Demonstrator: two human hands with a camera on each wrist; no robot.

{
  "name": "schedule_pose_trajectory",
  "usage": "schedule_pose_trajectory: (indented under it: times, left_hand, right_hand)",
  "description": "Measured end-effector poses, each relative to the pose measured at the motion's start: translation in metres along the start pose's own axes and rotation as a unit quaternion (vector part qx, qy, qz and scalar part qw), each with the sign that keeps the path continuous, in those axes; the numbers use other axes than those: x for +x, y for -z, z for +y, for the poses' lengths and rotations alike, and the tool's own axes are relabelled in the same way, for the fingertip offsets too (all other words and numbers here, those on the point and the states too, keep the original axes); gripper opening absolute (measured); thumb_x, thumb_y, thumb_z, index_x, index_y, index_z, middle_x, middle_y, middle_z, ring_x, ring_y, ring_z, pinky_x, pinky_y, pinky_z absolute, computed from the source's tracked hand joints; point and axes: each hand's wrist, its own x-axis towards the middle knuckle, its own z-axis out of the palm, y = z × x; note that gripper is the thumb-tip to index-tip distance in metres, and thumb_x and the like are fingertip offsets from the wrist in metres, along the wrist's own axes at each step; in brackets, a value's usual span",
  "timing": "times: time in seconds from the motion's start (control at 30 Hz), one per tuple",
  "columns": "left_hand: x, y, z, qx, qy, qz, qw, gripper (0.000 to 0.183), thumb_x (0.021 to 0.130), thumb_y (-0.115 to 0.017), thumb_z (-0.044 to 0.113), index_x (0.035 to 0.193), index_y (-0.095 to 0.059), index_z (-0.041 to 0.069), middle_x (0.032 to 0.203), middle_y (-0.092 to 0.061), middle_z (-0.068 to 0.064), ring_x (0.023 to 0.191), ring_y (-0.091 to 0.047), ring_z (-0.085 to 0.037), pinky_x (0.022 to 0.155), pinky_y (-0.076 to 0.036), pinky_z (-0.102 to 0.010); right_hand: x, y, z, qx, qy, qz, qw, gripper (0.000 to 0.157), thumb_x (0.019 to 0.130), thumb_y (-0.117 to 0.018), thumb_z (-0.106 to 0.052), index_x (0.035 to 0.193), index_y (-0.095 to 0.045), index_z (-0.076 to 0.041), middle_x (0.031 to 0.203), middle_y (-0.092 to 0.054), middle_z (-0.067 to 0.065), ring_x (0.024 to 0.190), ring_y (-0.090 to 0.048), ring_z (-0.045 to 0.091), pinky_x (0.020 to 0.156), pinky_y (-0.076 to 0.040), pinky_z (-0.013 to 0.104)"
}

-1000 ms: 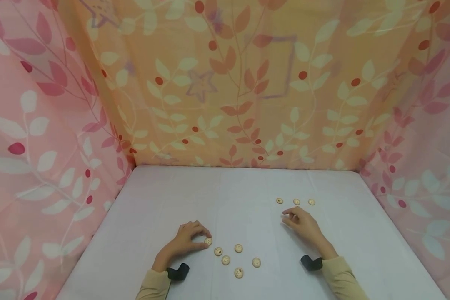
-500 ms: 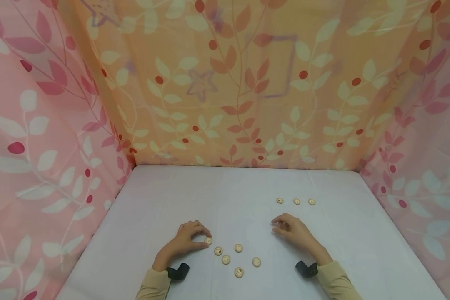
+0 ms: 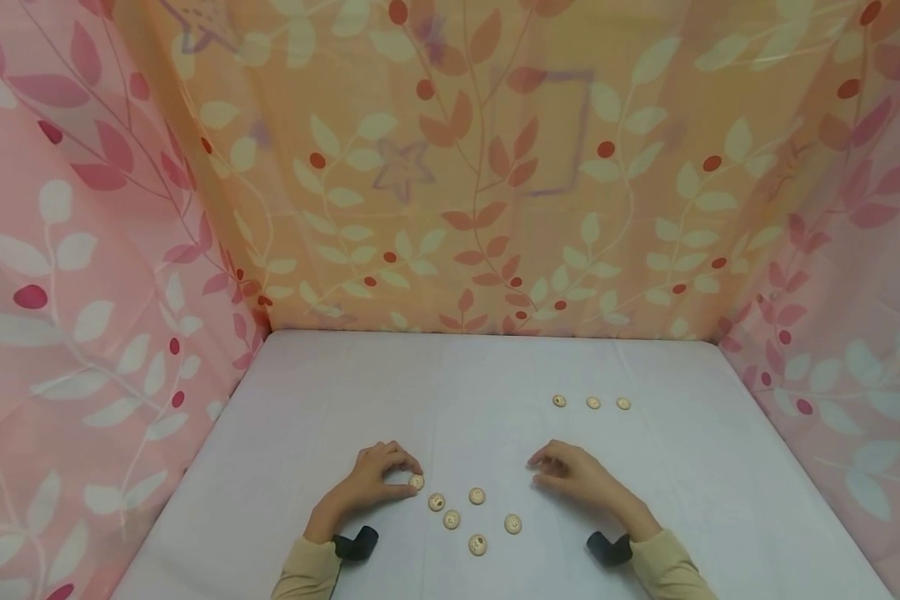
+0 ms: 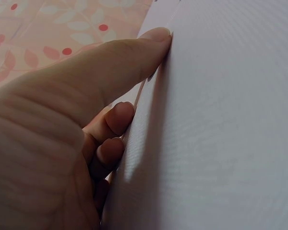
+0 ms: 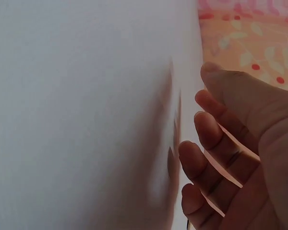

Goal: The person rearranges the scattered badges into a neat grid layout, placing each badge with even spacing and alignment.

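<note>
At the left of the white table, my left hand [image 3: 375,477] rests low, with a small round wooden button [image 3: 417,482] between its thumb and index fingertips. The left wrist view shows the thumb [image 4: 156,37] at the cloth and hides the button. Just right of it lie several more pale buttons, among them one with a dark spot [image 3: 437,502] and one nearest the front [image 3: 477,545]. My right hand [image 3: 577,475] hovers close over the cloth, up and right of the rightmost loose button [image 3: 513,523]. Its fingers [image 5: 192,158] are loosely bent, apart from the thumb, holding nothing.
Three similar buttons form a row at the back right, the middle one [image 3: 593,402] flanked by the others. Patterned curtains [image 3: 480,167] wall in the table [image 3: 345,383] at the back and both sides. A dark camera mount [image 3: 609,548] sits at the right wrist, another [image 3: 357,543] at the left.
My right hand has come away from the row of three buttons, moving left and toward the front. The left hand and all the buttons have stayed in place.
</note>
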Motion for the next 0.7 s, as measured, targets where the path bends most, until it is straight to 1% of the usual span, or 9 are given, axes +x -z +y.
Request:
schedule_pose_trajectory:
  times: [0.23, 0.4, 0.47, 0.57, 0.7]
  left_hand:
    - [0.000, -0.001, -0.001, 0.003, 0.004, 0.000, 1.0000, 0.022, 0.077, -0.071, 0.042, 0.097, -0.063, 0.034, 0.095, -0.053, 0.020, 0.092, -0.044, -0.005, 0.089, -0.025, -0.045]
    - [-0.001, -0.002, -0.003, 0.010, -0.002, 0.005, 0.9999, 0.022, 0.077, -0.072, 0.041, 0.096, -0.064, 0.034, 0.094, -0.053, 0.020, 0.091, -0.044, -0.004, 0.088, -0.026, -0.045]
    - [-0.001, -0.003, -0.004, 0.010, -0.006, 0.007, 0.9999, 0.022, 0.077, -0.072, 0.041, 0.096, -0.064, 0.035, 0.094, -0.053, 0.021, 0.091, -0.044, -0.004, 0.088, -0.026, -0.045]
    - [-0.001, -0.004, -0.005, 0.009, -0.010, 0.010, 0.9999, 0.022, 0.076, -0.072, 0.041, 0.096, -0.064, 0.035, 0.094, -0.053, 0.021, 0.091, -0.045, -0.004, 0.088, -0.026, -0.045]
    - [-0.001, -0.004, -0.005, 0.008, -0.010, 0.012, 0.9998, 0.022, 0.076, -0.072, 0.041, 0.096, -0.064, 0.035, 0.094, -0.053, 0.021, 0.092, -0.045, -0.004, 0.088, -0.026, -0.045]
  right_hand:
    - [-0.002, -0.007, -0.002, 0.039, 0.027, -0.040, 0.998, 0.024, 0.083, -0.068, -0.029, 0.105, -0.063, -0.019, 0.086, -0.057, -0.011, 0.074, -0.052, 0.002, 0.066, -0.045, 0.021]
    - [-0.004, -0.012, -0.007, 0.061, 0.042, -0.064, 0.995, 0.025, 0.084, -0.067, -0.030, 0.106, -0.062, -0.019, 0.087, -0.058, -0.009, 0.075, -0.053, 0.004, 0.067, -0.045, 0.021]
    - [-0.005, -0.014, -0.008, 0.058, 0.053, -0.065, 0.995, 0.025, 0.084, -0.067, -0.030, 0.106, -0.062, -0.019, 0.089, -0.059, -0.009, 0.078, -0.053, 0.004, 0.069, -0.045, 0.021]
    - [-0.007, -0.017, -0.010, 0.036, 0.063, -0.064, 0.995, 0.025, 0.084, -0.067, -0.032, 0.106, -0.062, -0.022, 0.092, -0.060, -0.010, 0.083, -0.054, 0.004, 0.075, -0.045, 0.023]
    - [-0.009, -0.020, -0.014, 0.008, 0.052, -0.071, 0.996, 0.028, 0.082, -0.067, -0.038, 0.107, -0.062, -0.026, 0.095, -0.059, -0.014, 0.090, -0.053, 0.003, 0.083, -0.043, 0.025]
